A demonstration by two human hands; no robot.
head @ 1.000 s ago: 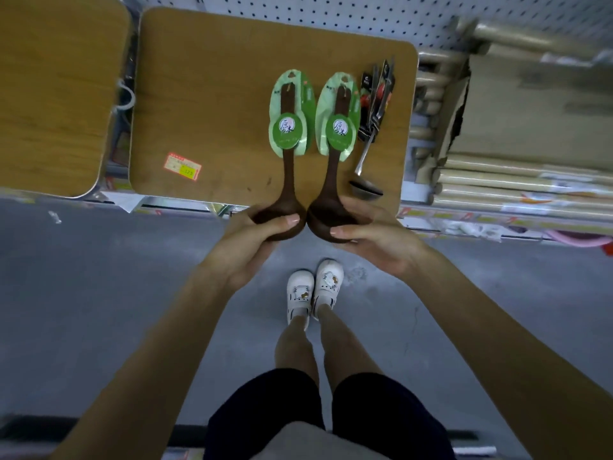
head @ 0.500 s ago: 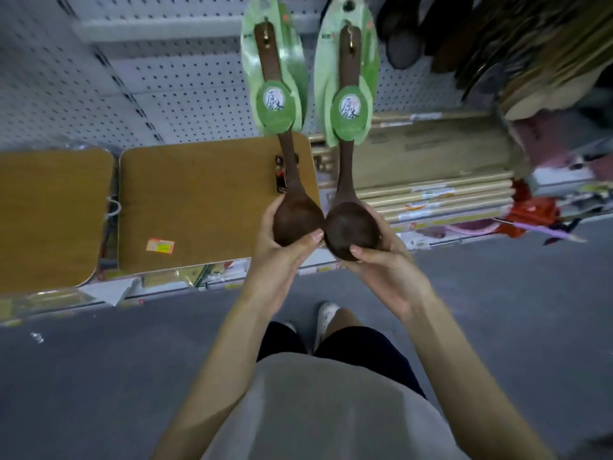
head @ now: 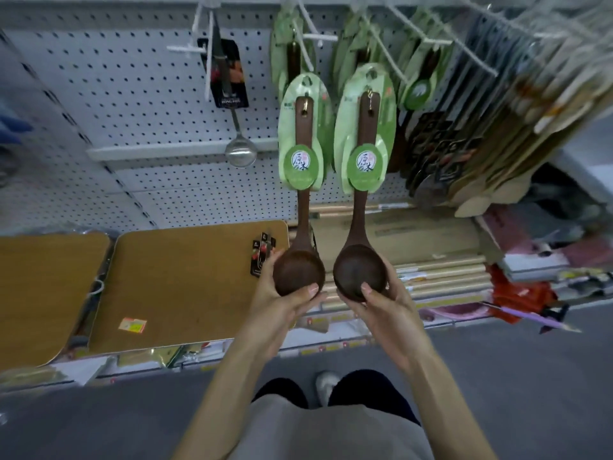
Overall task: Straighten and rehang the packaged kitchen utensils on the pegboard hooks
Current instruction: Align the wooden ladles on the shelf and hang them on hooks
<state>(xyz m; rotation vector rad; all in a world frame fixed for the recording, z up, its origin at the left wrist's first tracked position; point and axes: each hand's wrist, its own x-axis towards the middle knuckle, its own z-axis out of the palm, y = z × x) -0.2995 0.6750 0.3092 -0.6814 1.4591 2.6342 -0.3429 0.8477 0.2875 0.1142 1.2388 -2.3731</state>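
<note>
Head view: my fingers curl around two dark wooden ladles, left hand cupping the left ladle, right hand the right ladle, raised before the pegboard. Rehanging step, I judge: next, thread each green card's hole onto a white hook.

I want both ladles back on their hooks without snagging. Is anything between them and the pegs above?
Nothing blocks the hook tips. Both pegs already carry green-carded ladles, so the left ladle and right ladle would hang in front of those.
</note>
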